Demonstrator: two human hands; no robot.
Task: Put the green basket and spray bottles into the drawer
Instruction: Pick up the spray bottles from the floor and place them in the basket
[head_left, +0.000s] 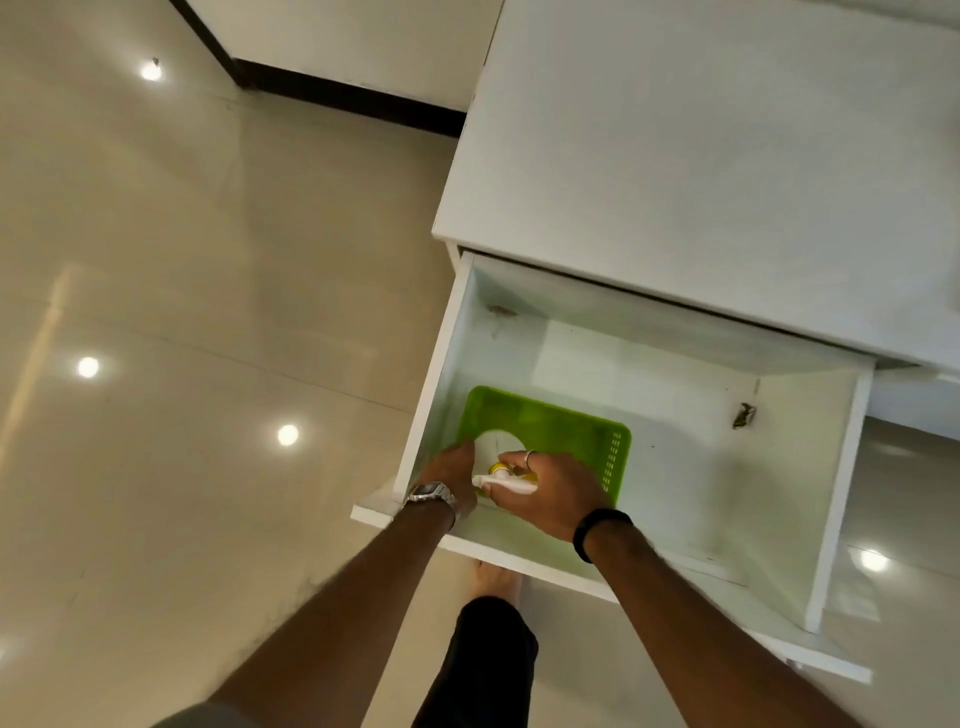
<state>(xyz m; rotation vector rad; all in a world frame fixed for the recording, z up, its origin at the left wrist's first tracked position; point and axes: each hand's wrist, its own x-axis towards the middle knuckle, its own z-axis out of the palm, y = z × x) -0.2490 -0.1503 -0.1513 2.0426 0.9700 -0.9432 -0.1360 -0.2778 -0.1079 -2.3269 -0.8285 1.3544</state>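
Green basket (561, 431) sits inside the open drawer (841, 467), beneath both hands. Right hand (550, 493) grip is clamped on a spray bottle (506, 480); left hand (452, 470) steadies its white body, closure unclear. Recommend lowering it upright into the basket before releasing.

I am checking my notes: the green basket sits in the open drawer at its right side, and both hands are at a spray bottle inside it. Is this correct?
Not quite. The head view shows the green basket at the left side of the open drawer, not the right. Both the left hand and right hand are at the spray bottle inside it.
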